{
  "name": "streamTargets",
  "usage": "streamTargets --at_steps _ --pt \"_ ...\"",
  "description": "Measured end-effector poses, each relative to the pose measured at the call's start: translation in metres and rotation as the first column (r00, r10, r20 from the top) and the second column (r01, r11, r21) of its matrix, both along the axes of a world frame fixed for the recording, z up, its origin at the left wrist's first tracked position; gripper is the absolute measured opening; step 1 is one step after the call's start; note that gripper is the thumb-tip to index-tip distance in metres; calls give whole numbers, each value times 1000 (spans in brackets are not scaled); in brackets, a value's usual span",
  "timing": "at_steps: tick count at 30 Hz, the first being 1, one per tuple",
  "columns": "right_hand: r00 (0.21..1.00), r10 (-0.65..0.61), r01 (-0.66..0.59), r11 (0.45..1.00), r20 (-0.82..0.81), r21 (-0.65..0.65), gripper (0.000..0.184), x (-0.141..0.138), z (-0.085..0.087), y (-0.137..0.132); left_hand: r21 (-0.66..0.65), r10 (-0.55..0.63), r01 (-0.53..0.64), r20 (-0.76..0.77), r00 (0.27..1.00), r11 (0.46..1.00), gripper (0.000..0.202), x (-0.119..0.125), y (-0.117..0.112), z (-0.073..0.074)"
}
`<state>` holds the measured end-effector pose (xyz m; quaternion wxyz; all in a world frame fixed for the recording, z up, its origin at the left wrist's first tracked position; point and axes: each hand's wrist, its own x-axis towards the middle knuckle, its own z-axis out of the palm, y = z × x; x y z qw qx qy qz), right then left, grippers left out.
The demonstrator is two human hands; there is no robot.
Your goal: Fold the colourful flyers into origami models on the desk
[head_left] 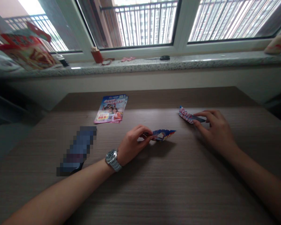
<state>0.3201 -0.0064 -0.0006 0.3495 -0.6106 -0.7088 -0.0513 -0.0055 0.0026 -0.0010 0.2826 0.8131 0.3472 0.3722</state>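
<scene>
blue folded paper (166, 135) was over the table (154, 187), contact unclear, its end pinched in the nearly closed left hand (132, 142), apparently to spare the folds. the right hand (219, 129), thumb and fingers slightly parted, gripped patterned folded paper (184, 115) likewise. leaflets (111, 109) lay beyond, presumably for elbow room.
</scene>
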Motion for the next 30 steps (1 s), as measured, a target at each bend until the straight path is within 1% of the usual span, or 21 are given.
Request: streamTargets --at_steps 2,4,7,12,14,16,18,22,25,27,30 --pt "998 61 -61 998 -10 14 22 -10 6 -7 14 0 0 2 1000 1000 7 0 0 1" --pt "986 167 -168 986 -26 -12 18 -20 10 -15 23 -3 3 8 1000 1000 7 1 0 2" --pt "947 316 -320 944 -60 -82 15 -36 13 -27 34 -7 7 2 1000 999 7 2 -3 3" --pt "879 468 -477 862 -90 -174 20 -58 10 -41 81 -19 21 -19 1000 997 9 6 -9 5" --pt "865 494 -502 843 -94 -191 21 -63 8 -44 110 -25 26 -16 1000 994 9 8 -12 5" --pt "865 493 -501 844 -91 -192 19 -67 6 -45 125 -40 42 -15 999 991 8 9 -15 5" --pt "864 496 -503 842 -88 -196 19 -70 4 -46 127 -61 63 -19 998 990 9 10 -17 4" --pt "844 529 -535 821 -87 -201 16 -70 1 -45 128 -87 91 -35 996 988 11 10 -20 3" --pt "821 555 -571 795 -133 -207 16 -66 2 -43 118 -105 114 -87 991 986 25 6 -21 7" --pt "800 574 -600 771 -173 -215 17 -61 4 -41 95 -150 160 -99 984 983 30 2 -21 12" --pt "758 618 -652 721 -210 -235 18 -55 6 -37 110 -174 186 -107 979 976 37 -1 -17 14"
